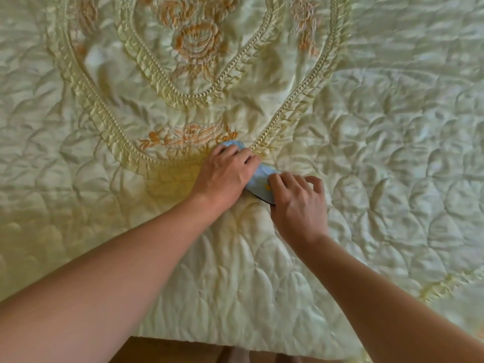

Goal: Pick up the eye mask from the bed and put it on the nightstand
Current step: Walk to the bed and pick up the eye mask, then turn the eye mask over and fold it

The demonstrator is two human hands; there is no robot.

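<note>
A light blue eye mask (259,183) with small yellow marks and a dark underside edge lies on the bed, mostly covered by my hands. My left hand (226,174) rests over its far left end, fingers curled down onto it. My right hand (298,205) grips its near right end, fingers bent over the edge. Only the middle strip and a far tip of the mask show between and above the hands. The nightstand is not in view.
The bed is covered by a pale green quilted satin bedspread (379,127) with ruffled oval trim (162,82) and orange embroidered flowers (193,45). The bed's near edge (209,339) runs along the bottom, with brown floor (167,351) below it.
</note>
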